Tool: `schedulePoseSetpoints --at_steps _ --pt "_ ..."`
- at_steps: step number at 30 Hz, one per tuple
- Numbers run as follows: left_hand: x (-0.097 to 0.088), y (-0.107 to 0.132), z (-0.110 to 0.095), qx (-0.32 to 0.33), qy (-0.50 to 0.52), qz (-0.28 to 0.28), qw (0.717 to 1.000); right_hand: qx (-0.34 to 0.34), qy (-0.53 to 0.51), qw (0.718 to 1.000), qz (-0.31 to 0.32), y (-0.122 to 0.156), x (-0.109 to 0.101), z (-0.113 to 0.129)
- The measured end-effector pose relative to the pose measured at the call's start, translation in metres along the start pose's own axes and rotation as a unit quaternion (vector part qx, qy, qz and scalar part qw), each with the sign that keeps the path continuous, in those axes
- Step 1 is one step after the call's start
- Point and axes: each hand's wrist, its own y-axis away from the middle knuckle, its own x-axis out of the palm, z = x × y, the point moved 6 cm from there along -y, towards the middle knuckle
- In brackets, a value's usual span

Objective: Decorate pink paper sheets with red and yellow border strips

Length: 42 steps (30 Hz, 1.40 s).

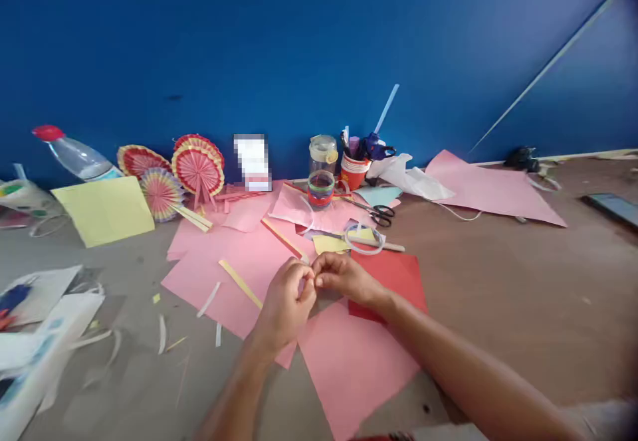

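Over the pink paper, my left hand (288,298) is closed, its thumb and fingers pinched together. My right hand (349,279) meets it fingertip to fingertip, also in a pinch. Whatever lies between the fingers is too small or hidden to make out. A narrow red and yellow paper strip (284,238) runs up to the knuckles; I cannot tell whether it is held. Under the right wrist lies a red paper sheet (391,275), partly over a pink square (356,368). A yellow strip (240,283) rests left of my left hand on larger pink sheets (209,298).
Behind the hands are a clear tape ring (365,238), black scissors (381,215), a jar (323,152) and a red cup of tools (353,170). Folded paper fans (198,165) and a bottle (82,155) lean by the blue wall. A phone (615,208) lies far right.
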Motion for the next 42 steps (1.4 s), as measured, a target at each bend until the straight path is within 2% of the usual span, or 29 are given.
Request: schedulePoseSetpoints --at_steps 17,24,30,38,42 --pt "-0.0018 -0.0030 0.0063 -0.085 0.067 0.019 0.994 -0.013 -0.015 1.000 0.012 0.0025 0.0032 -0.0004" --pt "-0.0018 -0.0034 0.0058 -0.068 0.045 0.021 0.996 -0.013 0.004 1.000 -0.004 0.0032 0.0032 0.0025" --pt "-0.0024 -0.0035 0.0054 -0.068 0.042 0.030 0.996 0.000 -0.035 0.999 0.006 0.0033 0.0052 0.0001" --pt "-0.0023 -0.0028 0.0094 -0.062 0.074 -0.006 0.995 0.003 -0.046 0.999 -0.012 0.0035 0.0004 0.0010" --pt "-0.0010 -0.0032 0.0056 -0.057 0.057 0.001 0.997 0.020 -0.043 0.999 0.014 0.0034 0.0016 -0.0002"
